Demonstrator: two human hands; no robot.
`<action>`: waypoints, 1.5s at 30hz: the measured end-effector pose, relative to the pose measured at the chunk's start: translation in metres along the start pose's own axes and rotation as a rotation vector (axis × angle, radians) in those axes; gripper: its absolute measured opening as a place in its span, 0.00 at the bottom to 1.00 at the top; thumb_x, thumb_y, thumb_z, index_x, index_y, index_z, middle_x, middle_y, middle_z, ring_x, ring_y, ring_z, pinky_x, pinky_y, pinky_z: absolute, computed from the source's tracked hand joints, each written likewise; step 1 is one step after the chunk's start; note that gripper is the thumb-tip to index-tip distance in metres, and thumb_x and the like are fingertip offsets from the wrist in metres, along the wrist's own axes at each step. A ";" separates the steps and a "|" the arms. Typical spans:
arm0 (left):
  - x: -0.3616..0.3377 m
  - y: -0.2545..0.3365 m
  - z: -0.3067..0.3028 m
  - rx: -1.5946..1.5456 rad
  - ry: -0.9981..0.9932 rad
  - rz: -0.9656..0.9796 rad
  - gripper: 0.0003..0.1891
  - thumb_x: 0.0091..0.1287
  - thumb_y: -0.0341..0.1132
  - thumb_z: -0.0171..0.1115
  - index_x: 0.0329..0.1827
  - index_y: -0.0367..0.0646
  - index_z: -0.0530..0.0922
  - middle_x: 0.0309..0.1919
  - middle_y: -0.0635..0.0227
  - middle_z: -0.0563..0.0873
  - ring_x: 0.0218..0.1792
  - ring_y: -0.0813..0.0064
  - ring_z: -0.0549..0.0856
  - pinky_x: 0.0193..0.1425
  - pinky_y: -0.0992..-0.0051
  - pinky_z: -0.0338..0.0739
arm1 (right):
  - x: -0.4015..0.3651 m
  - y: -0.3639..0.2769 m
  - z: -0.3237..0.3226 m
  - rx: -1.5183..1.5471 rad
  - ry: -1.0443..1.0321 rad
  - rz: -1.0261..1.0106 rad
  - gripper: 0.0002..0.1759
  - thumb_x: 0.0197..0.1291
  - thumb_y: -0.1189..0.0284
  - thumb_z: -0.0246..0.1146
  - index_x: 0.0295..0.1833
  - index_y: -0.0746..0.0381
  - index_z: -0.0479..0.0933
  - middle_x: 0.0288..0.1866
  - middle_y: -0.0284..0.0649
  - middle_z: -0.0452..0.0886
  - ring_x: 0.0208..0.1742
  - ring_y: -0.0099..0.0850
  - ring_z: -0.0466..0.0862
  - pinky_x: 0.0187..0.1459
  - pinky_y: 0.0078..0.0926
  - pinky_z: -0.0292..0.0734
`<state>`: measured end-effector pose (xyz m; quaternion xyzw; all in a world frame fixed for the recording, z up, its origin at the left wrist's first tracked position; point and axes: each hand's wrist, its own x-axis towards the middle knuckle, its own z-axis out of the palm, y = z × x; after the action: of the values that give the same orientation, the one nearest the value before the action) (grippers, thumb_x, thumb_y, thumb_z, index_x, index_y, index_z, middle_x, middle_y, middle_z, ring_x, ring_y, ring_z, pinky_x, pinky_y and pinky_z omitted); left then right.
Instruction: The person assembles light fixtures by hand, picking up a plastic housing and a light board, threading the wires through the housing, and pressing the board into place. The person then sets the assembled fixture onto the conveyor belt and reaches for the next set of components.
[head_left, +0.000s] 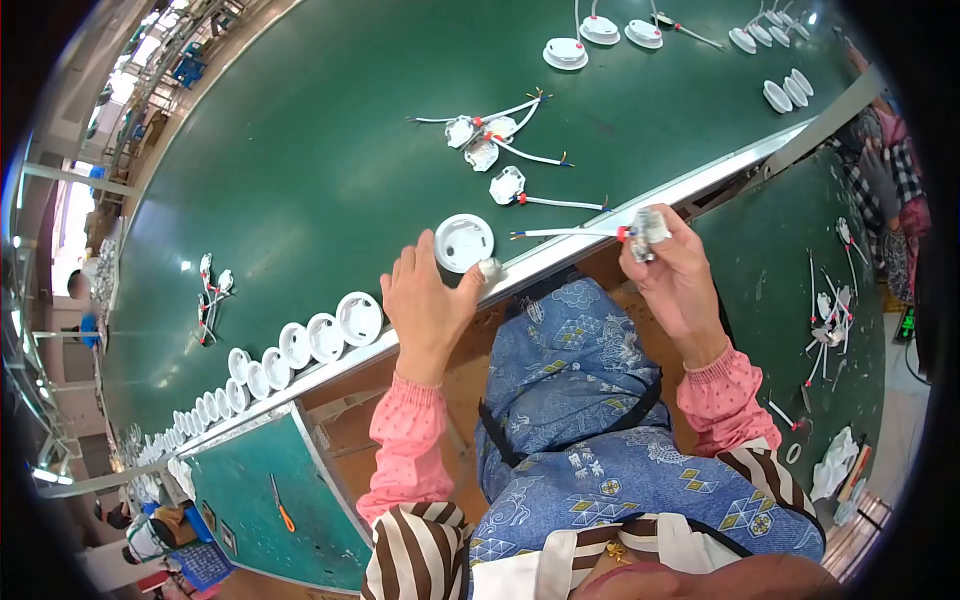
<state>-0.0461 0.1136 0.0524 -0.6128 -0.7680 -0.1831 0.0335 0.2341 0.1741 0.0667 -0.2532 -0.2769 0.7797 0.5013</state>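
Note:
My left hand (430, 305) is at the bench's near edge, its thumb and forefinger placed against the rim of a white round plastic housing (464, 240). White wrapping covers the tip of that thumb. In my right hand (675, 270), a small wired module (648, 236) is pinched between thumb and fingers. From its red clip (622, 233), a white cable (568, 233) with bare coloured wire ends points left towards the housing. A similar module (508, 186) with its cable lies just above, and several more modules (482, 140) sit in a cluster behind it.
A row of white round housings (325, 338) lines the metal edge (560, 252) to the left. Housings with cables (566, 54) stand at the back. Another group of wired modules (215, 290) lies left. Orange-handled scissors (282, 505) rest on the lower-left surface; more wired modules (830, 318) lie right.

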 end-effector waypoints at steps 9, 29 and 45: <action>-0.009 -0.007 -0.008 -0.265 -0.014 0.070 0.40 0.54 0.33 0.80 0.72 0.40 0.73 0.51 0.59 0.82 0.45 0.62 0.83 0.50 0.65 0.81 | 0.081 0.031 0.007 0.038 -0.133 0.409 0.08 0.74 0.75 0.55 0.53 0.65 0.77 0.45 0.41 0.84 0.39 0.30 0.85 0.31 0.22 0.71; 0.024 -0.018 -0.008 -0.454 -0.126 0.188 0.46 0.51 0.28 0.75 0.78 0.39 0.66 0.65 0.53 0.76 0.65 0.54 0.78 0.68 0.64 0.77 | 0.090 -0.011 0.009 0.272 -0.244 0.290 0.07 0.73 0.73 0.58 0.50 0.65 0.75 0.42 0.41 0.79 0.37 0.28 0.70 0.36 0.25 0.66; 0.016 0.009 0.014 -0.404 -0.100 0.087 0.49 0.47 0.41 0.82 0.75 0.37 0.70 0.56 0.54 0.77 0.60 0.53 0.78 0.66 0.60 0.74 | 0.035 0.005 0.037 -0.348 -0.083 -0.011 0.11 0.75 0.65 0.64 0.48 0.61 0.74 0.34 0.32 0.78 0.32 0.17 0.73 0.32 0.14 0.63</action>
<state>-0.0387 0.1347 0.0462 -0.6479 -0.6893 -0.3009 -0.1204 0.1932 0.1983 0.0853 -0.3021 -0.4297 0.7269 0.4423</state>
